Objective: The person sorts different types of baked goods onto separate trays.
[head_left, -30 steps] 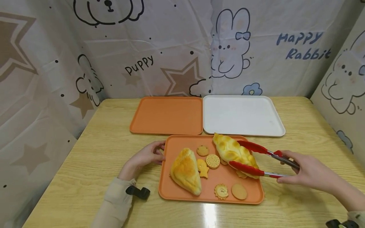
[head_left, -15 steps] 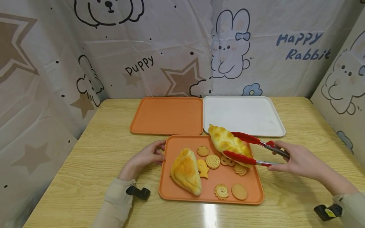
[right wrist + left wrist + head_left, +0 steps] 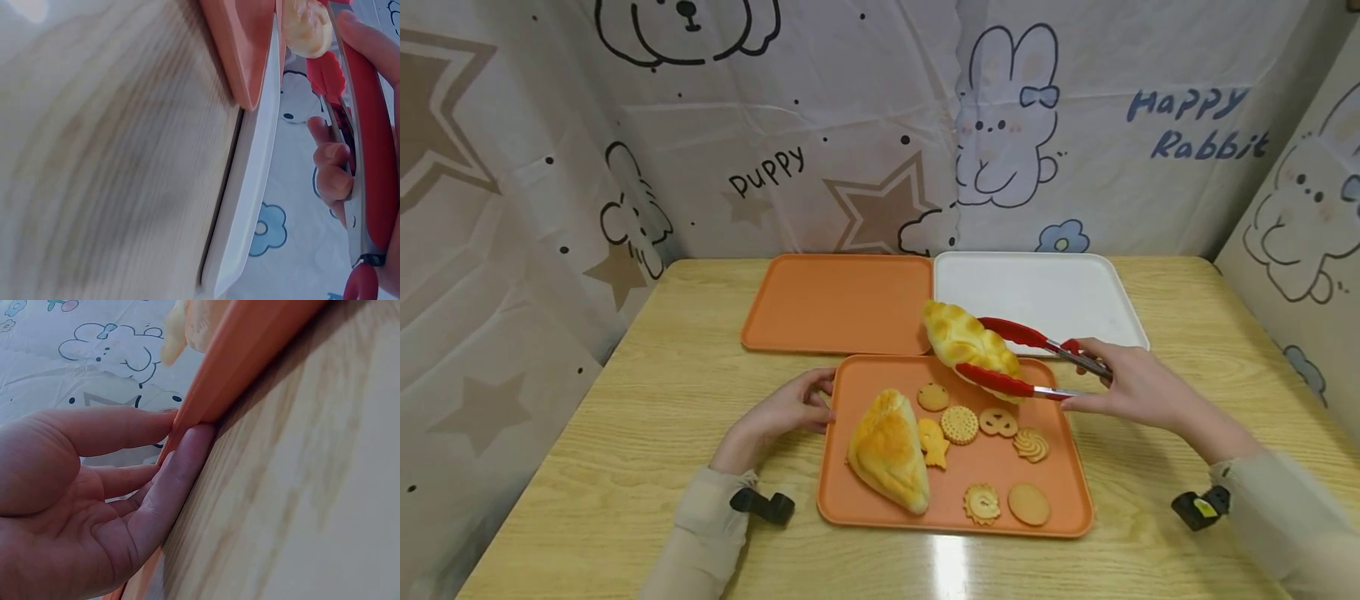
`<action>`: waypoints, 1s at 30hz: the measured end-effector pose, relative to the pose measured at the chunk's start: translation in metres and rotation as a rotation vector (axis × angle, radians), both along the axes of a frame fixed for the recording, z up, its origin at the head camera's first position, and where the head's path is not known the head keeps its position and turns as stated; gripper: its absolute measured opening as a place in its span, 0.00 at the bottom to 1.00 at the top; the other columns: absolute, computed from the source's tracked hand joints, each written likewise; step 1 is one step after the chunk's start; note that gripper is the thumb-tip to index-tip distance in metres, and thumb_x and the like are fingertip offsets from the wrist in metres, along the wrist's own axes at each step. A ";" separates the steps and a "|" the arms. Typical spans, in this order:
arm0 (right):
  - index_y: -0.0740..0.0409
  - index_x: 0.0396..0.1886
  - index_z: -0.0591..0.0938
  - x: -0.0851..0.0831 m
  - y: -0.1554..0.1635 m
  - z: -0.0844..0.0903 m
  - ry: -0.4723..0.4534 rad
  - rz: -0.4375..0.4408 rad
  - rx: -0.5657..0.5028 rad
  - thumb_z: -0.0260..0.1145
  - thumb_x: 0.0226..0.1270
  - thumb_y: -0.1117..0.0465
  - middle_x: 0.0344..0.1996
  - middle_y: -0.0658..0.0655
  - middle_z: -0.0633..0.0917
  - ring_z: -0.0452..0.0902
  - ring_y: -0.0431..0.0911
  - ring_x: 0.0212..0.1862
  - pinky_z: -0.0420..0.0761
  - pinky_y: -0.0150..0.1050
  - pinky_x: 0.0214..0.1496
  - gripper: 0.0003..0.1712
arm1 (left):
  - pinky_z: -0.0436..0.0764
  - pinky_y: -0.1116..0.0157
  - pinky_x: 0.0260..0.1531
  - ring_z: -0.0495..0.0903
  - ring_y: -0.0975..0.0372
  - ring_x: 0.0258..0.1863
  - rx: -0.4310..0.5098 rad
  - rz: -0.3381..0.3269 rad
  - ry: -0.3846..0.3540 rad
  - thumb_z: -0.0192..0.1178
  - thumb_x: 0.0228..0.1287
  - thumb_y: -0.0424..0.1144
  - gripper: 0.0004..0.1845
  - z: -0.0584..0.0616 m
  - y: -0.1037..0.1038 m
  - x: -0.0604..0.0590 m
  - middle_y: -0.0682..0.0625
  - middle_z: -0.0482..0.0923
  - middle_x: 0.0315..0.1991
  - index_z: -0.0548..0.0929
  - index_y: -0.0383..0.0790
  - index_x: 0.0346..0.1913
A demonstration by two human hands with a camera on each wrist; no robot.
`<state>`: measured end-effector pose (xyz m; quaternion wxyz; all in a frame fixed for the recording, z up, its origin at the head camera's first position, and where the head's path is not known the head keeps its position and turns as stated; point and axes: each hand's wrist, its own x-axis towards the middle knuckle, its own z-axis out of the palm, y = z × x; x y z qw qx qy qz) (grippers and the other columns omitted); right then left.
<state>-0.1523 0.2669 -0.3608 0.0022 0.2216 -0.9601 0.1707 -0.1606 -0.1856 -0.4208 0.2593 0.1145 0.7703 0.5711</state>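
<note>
My right hand (image 3: 1131, 383) holds red-tipped metal tongs (image 3: 1045, 390), whose red ends clasp a golden braided bread loaf (image 3: 970, 342). The loaf is over the back edge of the near orange tray (image 3: 951, 500), overlapping the white tray in the head view. In the right wrist view only one end of the bread (image 3: 306, 28) shows beyond the tongs (image 3: 369, 144). My left hand (image 3: 792, 406) grips the near tray's left rim; the left wrist view has its fingers (image 3: 175, 478) against the orange side wall (image 3: 250, 356).
On the near tray lie a triangular bread (image 3: 891, 454), a fish-shaped biscuit (image 3: 933, 443), a pretzel-shaped biscuit (image 3: 997, 422) and several round ones. Behind it, side by side, stand another orange tray (image 3: 842, 304) and a white tray (image 3: 1060, 292). A printed cloth (image 3: 865, 108) hangs at the back.
My right hand, the tongs and the braided loaf have moved left and toward the back, uncovering the pretzel-shaped and swirled biscuits. My left hand stays at the tray's rim.
</note>
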 end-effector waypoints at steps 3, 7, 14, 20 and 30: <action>0.63 0.56 0.71 -0.008 -0.008 0.000 0.001 -0.004 -0.001 0.70 0.41 0.35 0.36 0.57 0.81 0.70 0.46 0.30 0.71 0.37 0.30 0.48 | 0.82 0.62 0.33 0.72 0.61 0.35 0.004 -0.002 -0.003 0.57 0.56 0.27 0.38 0.000 0.000 0.001 0.36 0.60 0.52 0.51 0.29 0.68; 0.61 0.54 0.72 -0.020 -0.018 0.000 0.004 -0.011 0.009 0.70 0.41 0.35 0.34 0.57 0.82 0.71 0.46 0.30 0.73 0.39 0.31 0.46 | 0.82 0.63 0.33 0.72 0.61 0.35 0.005 0.008 -0.012 0.56 0.56 0.26 0.38 0.001 0.000 0.000 0.37 0.60 0.52 0.52 0.31 0.68; 0.58 0.50 0.72 -0.037 -0.033 -0.002 0.004 -0.026 -0.003 0.71 0.42 0.36 0.28 0.54 0.80 0.70 0.45 0.26 0.68 0.34 0.27 0.41 | 0.82 0.63 0.34 0.73 0.61 0.35 0.006 -0.012 0.000 0.56 0.56 0.26 0.38 0.001 -0.001 0.000 0.35 0.60 0.52 0.50 0.29 0.68; 0.61 0.55 0.71 -0.048 -0.046 -0.003 -0.011 -0.053 -0.005 0.70 0.42 0.35 0.32 0.58 0.81 0.72 0.48 0.31 0.73 0.40 0.33 0.46 | 0.82 0.63 0.34 0.73 0.61 0.35 0.002 0.001 -0.013 0.56 0.56 0.27 0.38 -0.001 -0.002 0.001 0.36 0.61 0.52 0.51 0.30 0.68; 0.63 0.57 0.69 -0.067 -0.067 -0.006 -0.037 -0.092 -0.010 0.68 0.43 0.35 0.40 0.63 0.80 0.74 0.53 0.37 0.77 0.49 0.41 0.48 | 0.82 0.63 0.33 0.73 0.61 0.34 0.014 0.006 -0.004 0.56 0.56 0.26 0.37 -0.001 0.000 0.000 0.36 0.60 0.51 0.52 0.29 0.68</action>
